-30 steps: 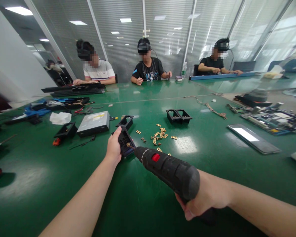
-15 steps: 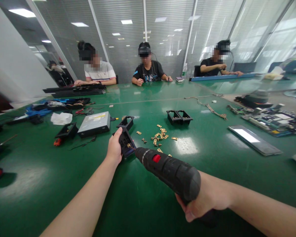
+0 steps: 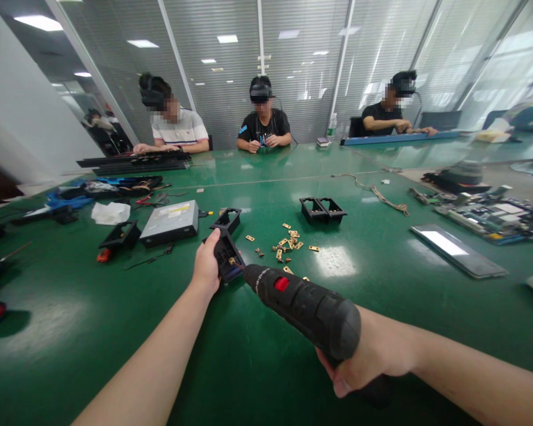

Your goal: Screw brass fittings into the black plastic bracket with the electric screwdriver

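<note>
Barely shifted, ribbed black driver point(image 3: 306, 307) meets boxy bracket point(image 3: 227, 255).

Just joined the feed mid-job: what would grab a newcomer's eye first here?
The black electric screwdriver dominates the foreground, gripped in the right hand, its tip at a black plastic bracket that the left hand steadies on the green table. Just beyond lie scattered brass pieces, and three people sit along the far edge.

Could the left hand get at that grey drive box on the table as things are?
Probably, once it lets go: the left hand grips the black bracket that the drill touches. The grey drive box lies close on its left, with open table between.
</note>
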### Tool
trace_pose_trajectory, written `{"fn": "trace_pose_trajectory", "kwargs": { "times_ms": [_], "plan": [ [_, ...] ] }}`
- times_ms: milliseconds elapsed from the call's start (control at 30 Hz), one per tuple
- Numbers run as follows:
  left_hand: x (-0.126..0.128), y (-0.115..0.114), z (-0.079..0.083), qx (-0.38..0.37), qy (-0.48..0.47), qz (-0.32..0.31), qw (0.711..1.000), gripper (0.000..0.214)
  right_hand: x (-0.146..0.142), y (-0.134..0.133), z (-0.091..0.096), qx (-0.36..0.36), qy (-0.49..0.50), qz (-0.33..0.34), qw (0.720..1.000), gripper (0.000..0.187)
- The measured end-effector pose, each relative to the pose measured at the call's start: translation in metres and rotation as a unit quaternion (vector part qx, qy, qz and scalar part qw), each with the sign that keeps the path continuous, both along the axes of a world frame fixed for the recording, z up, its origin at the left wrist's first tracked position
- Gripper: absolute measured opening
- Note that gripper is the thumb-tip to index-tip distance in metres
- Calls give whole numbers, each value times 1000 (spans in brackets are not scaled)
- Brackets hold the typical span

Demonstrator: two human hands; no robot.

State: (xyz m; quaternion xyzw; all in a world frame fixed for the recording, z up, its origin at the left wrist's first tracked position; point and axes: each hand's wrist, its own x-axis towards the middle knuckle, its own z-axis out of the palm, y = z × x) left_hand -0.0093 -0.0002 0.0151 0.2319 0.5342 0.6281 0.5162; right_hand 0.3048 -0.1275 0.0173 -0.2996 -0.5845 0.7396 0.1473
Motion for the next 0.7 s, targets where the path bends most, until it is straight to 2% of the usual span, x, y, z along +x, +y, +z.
{"fn": "trace_pose_trajectory", "kwargs": {
  "times_ms": [167,333,467,700],
  "plan": [
    [-1,1,-2,-2,8,0,1000,29,0,-1,0,3,-4,-3,1000,56],
    [0,1,-2,2,-3,4,1000,36,1,0,-3,2,-22,-1,1000,62],
    [1,-1,2,-2,5,3,1000,29,2,0,-4,6,-19,-6,1000,63],
    [1,-2,4,-1,17,0,1000,27,1,-1,-3,4,-1,-7,1000,58]
  ]
}}
